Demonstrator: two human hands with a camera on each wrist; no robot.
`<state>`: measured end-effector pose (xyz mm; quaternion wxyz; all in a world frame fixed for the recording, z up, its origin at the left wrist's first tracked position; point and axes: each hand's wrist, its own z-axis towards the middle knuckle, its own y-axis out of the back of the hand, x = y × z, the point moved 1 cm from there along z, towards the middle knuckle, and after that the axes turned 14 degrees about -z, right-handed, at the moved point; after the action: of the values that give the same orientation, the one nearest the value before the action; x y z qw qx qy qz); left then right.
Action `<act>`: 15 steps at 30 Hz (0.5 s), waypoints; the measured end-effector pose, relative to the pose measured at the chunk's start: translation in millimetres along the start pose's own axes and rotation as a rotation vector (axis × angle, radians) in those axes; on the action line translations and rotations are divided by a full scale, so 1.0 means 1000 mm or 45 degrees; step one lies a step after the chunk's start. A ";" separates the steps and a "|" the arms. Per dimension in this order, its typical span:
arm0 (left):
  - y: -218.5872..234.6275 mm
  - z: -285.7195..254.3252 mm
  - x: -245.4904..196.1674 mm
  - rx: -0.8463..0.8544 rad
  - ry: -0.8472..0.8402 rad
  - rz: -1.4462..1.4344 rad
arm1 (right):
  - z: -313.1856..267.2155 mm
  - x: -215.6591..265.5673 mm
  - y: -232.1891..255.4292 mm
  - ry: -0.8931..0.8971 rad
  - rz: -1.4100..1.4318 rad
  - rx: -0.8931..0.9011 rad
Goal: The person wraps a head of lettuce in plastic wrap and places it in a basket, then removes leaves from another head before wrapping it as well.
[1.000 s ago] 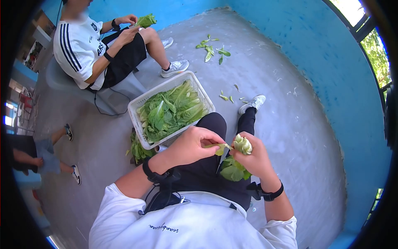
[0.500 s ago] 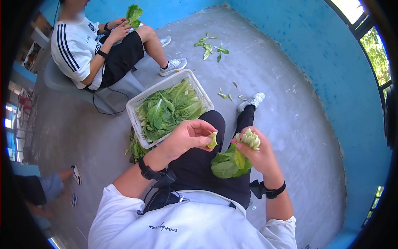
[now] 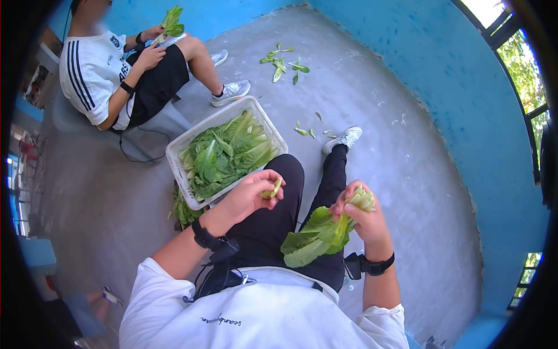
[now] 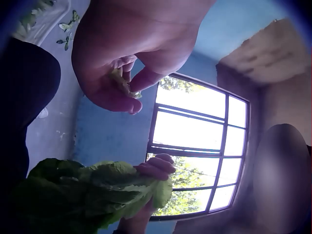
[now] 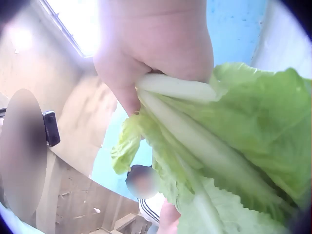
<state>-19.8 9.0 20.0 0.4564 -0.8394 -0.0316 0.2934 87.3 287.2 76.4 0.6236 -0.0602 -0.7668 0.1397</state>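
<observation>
In the head view my left hand (image 3: 254,195) pinches a small yellow-green leaf piece (image 3: 271,189) above the thigh. My right hand (image 3: 365,216) grips a leafy green head (image 3: 314,237) by its pale base (image 3: 362,199), its leaves hanging toward my lap. The two hands are apart. In the right wrist view the white stems (image 5: 180,127) fan out below the right hand (image 5: 156,48). The left wrist view shows the left hand (image 4: 131,53) curled round the small piece (image 4: 122,82), with the leafy head (image 4: 92,192) below it.
A white crate (image 3: 174,152) full of leafy greens (image 3: 224,152) stands beside my knee, more greens (image 3: 185,208) on the floor by it. Leaf scraps (image 3: 279,68) lie on the floor (image 3: 401,192). A seated person (image 3: 96,75) holds a green leaf at upper left.
The left hand has pulled away from the head, now holding a small torn piece, and moved left and down. The right hand has turned the head so its leaves swing out leftward.
</observation>
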 end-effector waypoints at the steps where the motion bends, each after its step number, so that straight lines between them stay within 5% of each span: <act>1: 0.009 0.007 0.005 -0.082 -0.021 0.007 | -0.002 -0.001 0.005 0.005 0.005 -0.020; 7: 0.002 0.107 0.004 -0.296 -0.181 0.215 | -0.004 -0.005 0.012 -0.045 0.023 -0.178; 9: 0.033 0.172 0.008 -0.400 -0.506 1.067 | -0.004 -0.007 0.013 -0.043 0.066 -0.206; 12: 0.027 0.196 0.019 -0.230 -0.578 0.977 | -0.002 -0.005 0.019 -0.007 0.119 -0.269; 15: -0.054 0.126 0.031 0.338 -0.184 0.557 | 0.000 -0.010 0.019 0.010 0.119 -0.382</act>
<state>-48.5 144.5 -4.3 0.4848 -0.7358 0.1570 0.4460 88.1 302.3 62.0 0.6035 -0.1890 -0.7729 0.0522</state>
